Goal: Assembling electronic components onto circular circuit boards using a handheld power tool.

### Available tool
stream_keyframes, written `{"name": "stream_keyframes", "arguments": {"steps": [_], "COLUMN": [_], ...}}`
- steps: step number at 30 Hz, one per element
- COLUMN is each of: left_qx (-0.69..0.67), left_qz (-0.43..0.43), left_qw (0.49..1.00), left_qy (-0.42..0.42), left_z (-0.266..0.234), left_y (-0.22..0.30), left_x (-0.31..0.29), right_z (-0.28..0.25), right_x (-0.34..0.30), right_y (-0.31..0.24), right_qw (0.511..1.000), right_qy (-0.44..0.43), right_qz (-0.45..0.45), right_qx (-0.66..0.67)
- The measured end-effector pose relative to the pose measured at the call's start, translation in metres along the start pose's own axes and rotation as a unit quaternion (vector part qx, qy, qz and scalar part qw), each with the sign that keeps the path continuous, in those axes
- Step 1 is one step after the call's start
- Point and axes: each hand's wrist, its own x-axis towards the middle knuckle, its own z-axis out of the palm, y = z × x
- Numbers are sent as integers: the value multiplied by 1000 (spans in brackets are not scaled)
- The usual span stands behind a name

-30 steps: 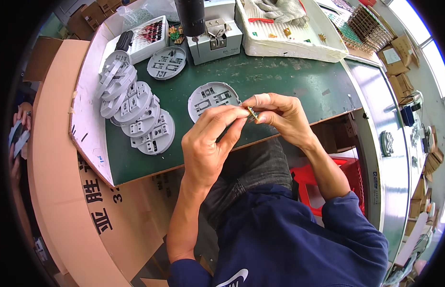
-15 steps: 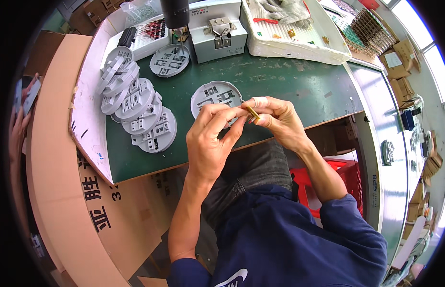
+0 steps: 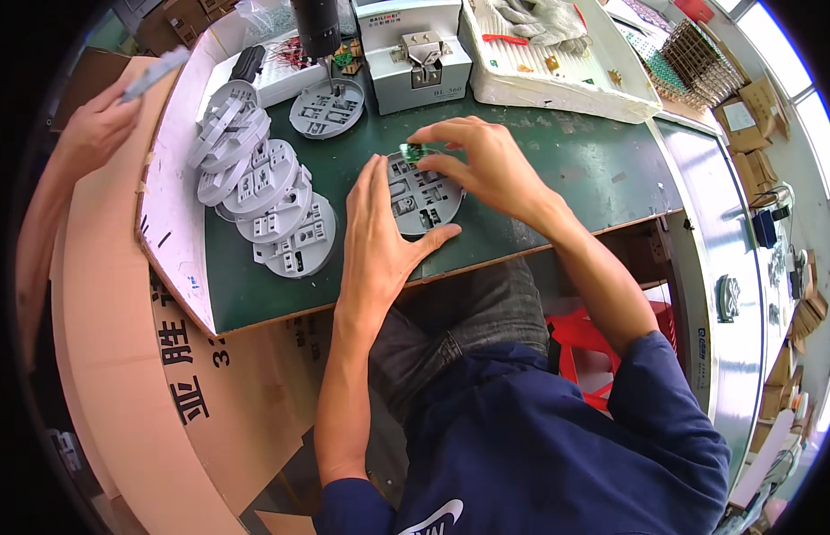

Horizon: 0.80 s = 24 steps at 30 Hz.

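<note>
A round grey plastic fixture [image 3: 430, 192] with rows of slots lies on the green bench in front of me. My left hand [image 3: 379, 218] rests along its left and near rim, thumb stretched away from the straight fingers. Over the fixture's far edge, my right hand [image 3: 486, 165] pinches a small green circuit board [image 3: 413, 152] between thumb and forefinger. Small dark parts sit in some of the slots. To the left leans a stack of similar grey fixtures [image 3: 270, 192], several of them overlapping.
Behind stand a grey boxy machine [image 3: 419, 71], another round fixture [image 3: 327, 109] under a dark cylindrical tool [image 3: 317, 27], and a white tray [image 3: 566, 94] with a glove. A co-worker's hand [image 3: 98, 129] holds a grey piece beyond the cardboard at the left.
My hands have parted. The right carried the small board up and over the fixture, turning its green face into view; the left opened and came to the fixture's rim. The co-worker's hand rose.
</note>
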Motion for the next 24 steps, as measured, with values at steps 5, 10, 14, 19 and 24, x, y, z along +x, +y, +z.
{"name": "stream_keyframes", "arguments": {"steps": [5, 10, 14, 19, 24], "left_qx": [10, 13, 28, 33, 45], "left_qz": [10, 14, 4, 4, 3], "left_qw": [1000, 1000, 1000, 999, 999], "left_qy": [20, 20, 3, 0, 7], "left_z": [3, 0, -1, -2, 2], "left_y": [-2, -1, 1, 4, 5], "left_x": [0, 1, -1, 0, -1], "right_z": [19, 18, 15, 15, -13], "right_x": [6, 6, 1, -9, 25], "right_y": [9, 2, 3, 14, 7], "right_qw": [991, 990, 990, 984, 990], "right_qy": [25, -5, 17, 14, 102], "right_qz": [-109, -90, -103, -136, -93], "right_qx": [-76, -109, -93, -111, -40]}}
